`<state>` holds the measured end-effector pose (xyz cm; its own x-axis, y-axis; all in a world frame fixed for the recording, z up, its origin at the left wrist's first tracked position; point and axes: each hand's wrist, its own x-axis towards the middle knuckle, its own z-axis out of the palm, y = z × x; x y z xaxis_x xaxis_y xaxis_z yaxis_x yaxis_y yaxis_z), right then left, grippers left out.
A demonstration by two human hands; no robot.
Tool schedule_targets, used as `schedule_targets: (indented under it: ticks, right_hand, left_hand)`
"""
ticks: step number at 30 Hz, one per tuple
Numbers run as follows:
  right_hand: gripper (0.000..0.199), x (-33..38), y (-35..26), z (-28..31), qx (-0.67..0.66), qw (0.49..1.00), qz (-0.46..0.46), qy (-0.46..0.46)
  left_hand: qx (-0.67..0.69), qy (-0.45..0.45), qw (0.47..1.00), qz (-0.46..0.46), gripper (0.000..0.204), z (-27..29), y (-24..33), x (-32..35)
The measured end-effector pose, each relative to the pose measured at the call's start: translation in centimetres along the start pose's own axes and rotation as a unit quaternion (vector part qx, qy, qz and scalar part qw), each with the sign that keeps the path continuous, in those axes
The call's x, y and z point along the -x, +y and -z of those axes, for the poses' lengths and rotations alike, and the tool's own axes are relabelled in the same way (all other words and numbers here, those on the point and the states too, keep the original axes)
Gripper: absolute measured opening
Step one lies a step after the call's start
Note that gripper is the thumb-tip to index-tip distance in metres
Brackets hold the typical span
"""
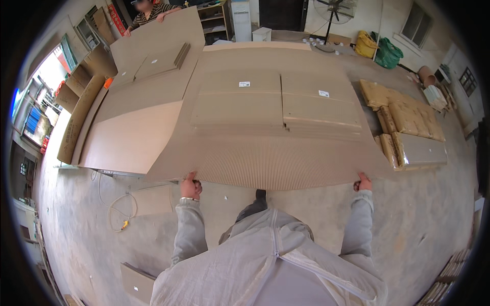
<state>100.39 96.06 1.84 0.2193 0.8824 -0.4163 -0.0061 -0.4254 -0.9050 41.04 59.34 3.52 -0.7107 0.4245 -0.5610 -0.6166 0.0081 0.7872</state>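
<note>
A wide brown corrugated cardboard sheet [265, 158] spans the table before me, its near edge hanging past the tabletop and bowed. My left hand [191, 187] is closed on that edge toward the left, thumb on top. Toward the right, my right hand [363, 182] pinches the same edge. On the sheet lie two flat brown stacks side by side, a left stack [237, 107] and a right stack [321, 109], each with a small white label. The undersides of both hands' grips are hidden.
At the far left a person [148, 13] holds up another cardboard sheet [158, 35], behind a smaller labelled stack [155, 62]. Wrapped brown packages [416, 120] lie on the floor to the right. A hose or cable [115, 206] loops on the floor at left. A fan [334, 10] stands behind.
</note>
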Motion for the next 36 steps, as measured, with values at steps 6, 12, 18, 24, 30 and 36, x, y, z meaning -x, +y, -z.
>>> schedule_targets:
  ticks: [6, 12, 18, 24, 30, 36]
  right_hand:
    - [0.026, 5.7, -6.4, 2.6, -0.042, 0.999, 0.015, -0.006]
    - [0.029, -2.8, -14.0, -6.0, -0.057, 0.996, -0.059, -0.018]
    - [0.035, -12.8, -14.4, -14.4, 0.093, 0.99, -0.103, -0.021]
    - [0.044, -17.9, -7.4, -19.0, 0.251, 0.964, -0.034, 0.085]
    - [0.064, -8.2, -2.3, -26.0, 0.69, 0.641, 0.245, 0.23]
    - [0.076, -4.9, -1.9, -29.1, 0.692, 0.665, 0.225, 0.165]
  left_hand:
    - [0.061, -0.006, 0.997, -0.056, 0.019, 0.3, 6.6, 5.2]
    - [0.045, -0.039, 0.994, -0.096, 0.025, -10.8, 14.2, -4.3]
    - [-0.178, 0.011, 0.983, 0.043, 0.034, -20.3, 13.3, -20.8]
    - [-0.158, 0.052, 0.973, 0.16, 0.038, -20.0, 8.6, -26.1]
    - [-0.233, 0.086, 0.969, 0.018, 0.031, -20.8, 7.8, -22.9]
    - [-0.661, -0.069, 0.649, -0.371, 0.013, -31.6, 8.0, -24.3]
